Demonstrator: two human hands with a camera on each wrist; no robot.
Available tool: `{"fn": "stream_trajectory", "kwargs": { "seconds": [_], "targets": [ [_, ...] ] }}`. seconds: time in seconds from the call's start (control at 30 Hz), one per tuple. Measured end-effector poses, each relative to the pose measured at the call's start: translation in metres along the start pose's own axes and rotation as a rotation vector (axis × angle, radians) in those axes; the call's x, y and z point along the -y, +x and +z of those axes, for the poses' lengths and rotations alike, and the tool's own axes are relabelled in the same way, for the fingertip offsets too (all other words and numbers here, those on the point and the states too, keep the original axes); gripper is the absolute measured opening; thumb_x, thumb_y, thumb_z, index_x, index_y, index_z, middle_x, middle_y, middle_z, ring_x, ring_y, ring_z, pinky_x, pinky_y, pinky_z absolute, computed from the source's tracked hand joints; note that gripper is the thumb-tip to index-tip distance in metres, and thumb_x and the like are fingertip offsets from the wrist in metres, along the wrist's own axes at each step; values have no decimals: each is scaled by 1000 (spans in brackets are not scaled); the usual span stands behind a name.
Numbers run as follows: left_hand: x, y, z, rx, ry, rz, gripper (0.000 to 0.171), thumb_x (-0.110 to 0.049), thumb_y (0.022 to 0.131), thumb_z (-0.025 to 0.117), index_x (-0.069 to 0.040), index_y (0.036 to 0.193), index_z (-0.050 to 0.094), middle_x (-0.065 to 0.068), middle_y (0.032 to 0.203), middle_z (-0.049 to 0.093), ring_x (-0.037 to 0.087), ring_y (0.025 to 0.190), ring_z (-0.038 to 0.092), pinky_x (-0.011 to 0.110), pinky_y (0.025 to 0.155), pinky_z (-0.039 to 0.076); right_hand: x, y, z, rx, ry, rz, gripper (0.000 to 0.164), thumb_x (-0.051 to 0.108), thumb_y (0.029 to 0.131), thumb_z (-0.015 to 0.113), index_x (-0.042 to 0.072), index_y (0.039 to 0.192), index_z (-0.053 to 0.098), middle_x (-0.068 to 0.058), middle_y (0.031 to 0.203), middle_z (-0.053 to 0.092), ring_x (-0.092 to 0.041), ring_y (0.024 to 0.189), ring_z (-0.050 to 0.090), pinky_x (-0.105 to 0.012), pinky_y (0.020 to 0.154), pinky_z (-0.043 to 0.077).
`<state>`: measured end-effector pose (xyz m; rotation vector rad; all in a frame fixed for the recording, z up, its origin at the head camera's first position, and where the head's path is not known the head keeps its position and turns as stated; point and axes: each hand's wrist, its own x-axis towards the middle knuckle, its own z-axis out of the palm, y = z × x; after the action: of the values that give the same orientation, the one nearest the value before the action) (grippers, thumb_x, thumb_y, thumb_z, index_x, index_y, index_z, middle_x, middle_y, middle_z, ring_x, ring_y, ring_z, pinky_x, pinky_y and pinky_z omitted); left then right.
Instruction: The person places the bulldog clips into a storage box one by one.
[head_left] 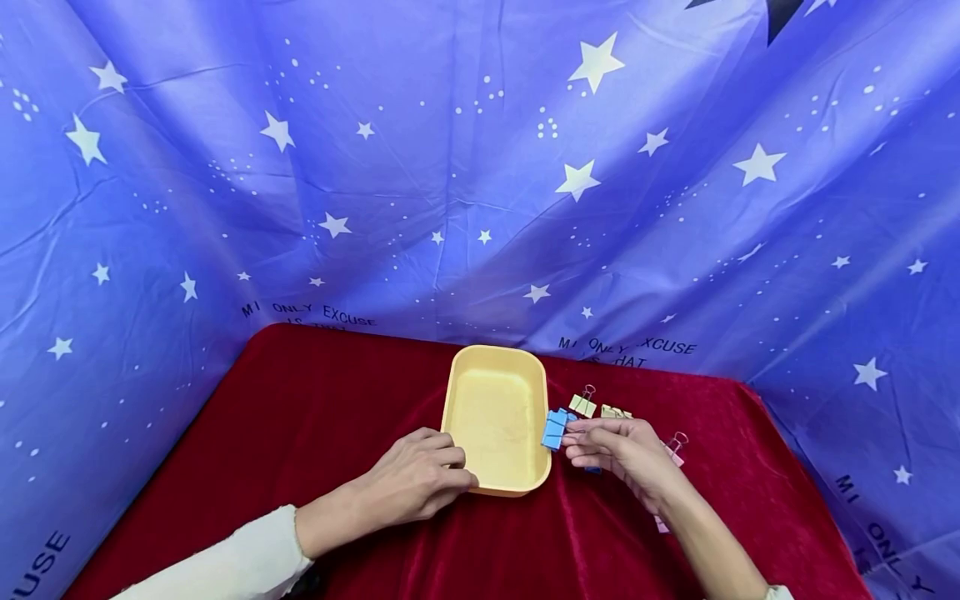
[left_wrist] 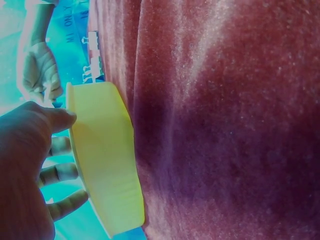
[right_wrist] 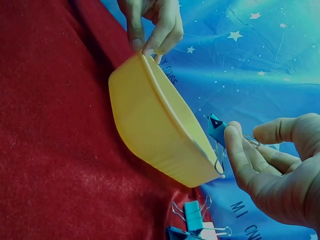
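At lower centre, blue clip (head_left: 554, 430) beside tray (head_left: 498, 417)

The right hand (head_left: 624, 454) pinches the clip; the left hand (head_left: 416, 477) pinches the tray's rim (head_left: 501, 347). The clip should be light, stiff and springy, best held by a wire handle (right_wrist: 216, 162).

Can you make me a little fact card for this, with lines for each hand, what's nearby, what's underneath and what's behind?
Left hand: grips the yellow box at its rim
Right hand: holds a blue clip close to the yellow box
Nearby: a pale yellow clip, a pink clip
Underneath: red cloth
Behind: blue curtain with white stars
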<state>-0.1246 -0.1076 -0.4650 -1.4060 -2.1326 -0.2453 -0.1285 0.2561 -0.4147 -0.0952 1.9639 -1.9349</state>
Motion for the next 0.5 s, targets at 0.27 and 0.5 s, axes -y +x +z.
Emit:
{"fn": "stream_trajectory", "kwargs": {
  "seconds": [0.27,0.5],
  "targets": [
    [0,0,-1,5,-9,-9,19,-23,91,89,-36,102,81,-16,87,65,9,91,65,32,91,58,2,1,6,-3,8,0,47,3,113,56,-28,147,52,-6,117,84,-13,103,84,-31,92,69],
    [0,0,-1,-2,-11,-5,18,-24,90,90,-35,101,81,-15,86,63,8,90,65,31,90,57,1,3,11,8,-2,-13,44,2,112,56,-28,144,55,-5,114,84,-14,103,84,-32,93,69]
  ]
}}
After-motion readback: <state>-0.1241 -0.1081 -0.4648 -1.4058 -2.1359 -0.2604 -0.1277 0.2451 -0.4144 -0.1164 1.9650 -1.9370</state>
